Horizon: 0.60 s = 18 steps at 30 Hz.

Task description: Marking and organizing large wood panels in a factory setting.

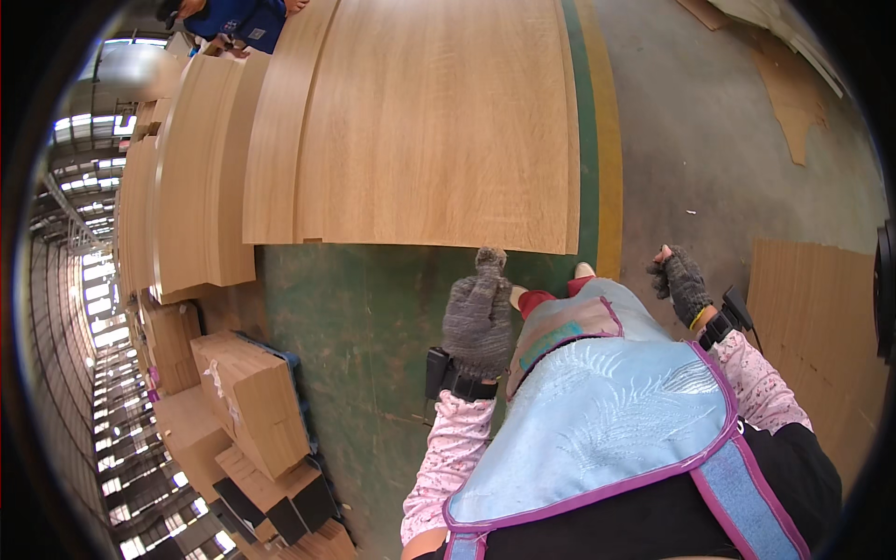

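My left hand [478,317], in a grey knitted fingerless glove, is closed at the near edge of a large light wood-grain panel [439,131]. Its fingertips meet that edge; how far they reach under it is hidden. My right hand [683,280], gloved the same way, hangs over the floor to the right, away from the panel. Its fingers are loosely bent and a little apart, with nothing seen in them. The panel lies flat on top of other boards, whose edges show along its left side.
Tall stacks of wood-coloured boards [201,177] stand at the left, with cardboard boxes [252,401] nearer. A person in blue [245,21] is at the far left. Brown sheets [812,336] lie at the right. A yellow floor line [607,140] runs beside the panel.
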Tool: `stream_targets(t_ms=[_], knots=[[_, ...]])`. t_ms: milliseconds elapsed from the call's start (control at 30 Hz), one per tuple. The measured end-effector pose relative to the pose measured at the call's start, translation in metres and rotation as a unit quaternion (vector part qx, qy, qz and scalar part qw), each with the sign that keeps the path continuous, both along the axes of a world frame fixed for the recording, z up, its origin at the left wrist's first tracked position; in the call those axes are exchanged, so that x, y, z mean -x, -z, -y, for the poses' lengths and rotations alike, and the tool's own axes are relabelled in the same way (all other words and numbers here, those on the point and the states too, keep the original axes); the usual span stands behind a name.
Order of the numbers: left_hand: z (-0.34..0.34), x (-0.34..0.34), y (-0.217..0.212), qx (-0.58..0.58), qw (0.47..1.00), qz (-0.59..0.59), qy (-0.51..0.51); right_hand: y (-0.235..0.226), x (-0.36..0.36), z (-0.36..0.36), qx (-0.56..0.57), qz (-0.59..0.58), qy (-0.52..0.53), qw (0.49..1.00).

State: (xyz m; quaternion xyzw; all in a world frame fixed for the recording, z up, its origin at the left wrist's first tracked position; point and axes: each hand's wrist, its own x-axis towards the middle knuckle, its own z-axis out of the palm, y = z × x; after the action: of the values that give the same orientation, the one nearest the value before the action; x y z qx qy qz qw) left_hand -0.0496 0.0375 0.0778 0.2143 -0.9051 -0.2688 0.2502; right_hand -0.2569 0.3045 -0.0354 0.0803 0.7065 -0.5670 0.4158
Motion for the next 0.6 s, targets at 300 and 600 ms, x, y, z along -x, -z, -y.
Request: stream_targets(t_ms=[300,600], knots=[[-0.007,-0.005,0.003,-0.102,0.994,-0.032,-0.009,0.000,0.001,0.000,0.002,0.017,-0.001,1.000],[-0.005,-0.003,-0.010,-0.031,0.992,0.120,0.031,-0.004,0.004,0.005,-0.002,-0.004,-0.014,1.000]])
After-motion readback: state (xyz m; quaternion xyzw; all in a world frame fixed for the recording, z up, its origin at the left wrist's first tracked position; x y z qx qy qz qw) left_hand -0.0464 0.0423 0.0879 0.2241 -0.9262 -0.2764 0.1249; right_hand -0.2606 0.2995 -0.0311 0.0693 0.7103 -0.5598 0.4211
